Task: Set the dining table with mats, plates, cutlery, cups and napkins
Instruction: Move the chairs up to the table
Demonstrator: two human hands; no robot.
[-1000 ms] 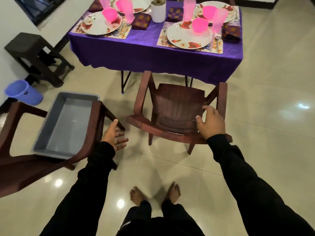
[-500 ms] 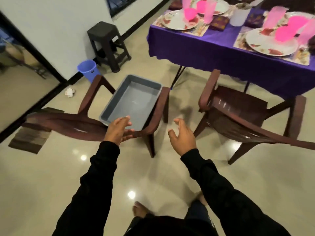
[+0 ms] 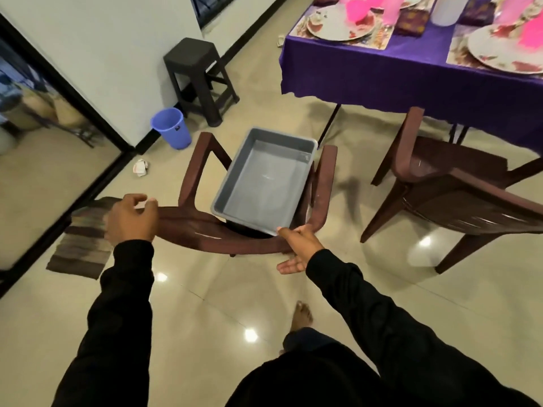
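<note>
At upper right of the head view stands the desk (image 3: pixel 411 71), draped in a purple cloth that hangs over its near edge. On it lie printed floral mats; the left mat (image 3: pixel 382 39) carries a white plate (image 3: pixel 338 27) with red flower motifs, and a bright pink cup (image 3: pixel 357 10) sits on that plate. A second flowered plate (image 3: pixel 499 51) lies at the right edge, partly cut off. A dark patterned napkin (image 3: pixel 411 19), folded, rests between the two settings. Cutlery cannot be made out. No readable writing or brand on any item.

Nearer the person, a dark brown plastic chair (image 3: pixel 323 177) holds a grey rectangular tub (image 3: pixel 235 183) on its seat; nothing shows inside the tub. Left hand (image 3: pixel 130 220): fingers curled over the top rail of the chair back, gripping it. Right hand (image 3: pixel 296 248): fingers extended and relaxed, at the right end of the same rail near the tub's corner; contact with the rail cannot be confirmed. Both sleeves black.

A second brown chair (image 3: pixel 458 183) stands tucked partly under the desk. By the white wall: a dark stool (image 3: pixel 199 77) and a blue bucket (image 3: pixel 172 127). A crumpled white scrap (image 3: pixel 141 167) lies on the glossy tile floor (image 3: pixel 205 318), and a striped floor mat (image 3: pixel 82 245) lies beside the left hand.
</note>
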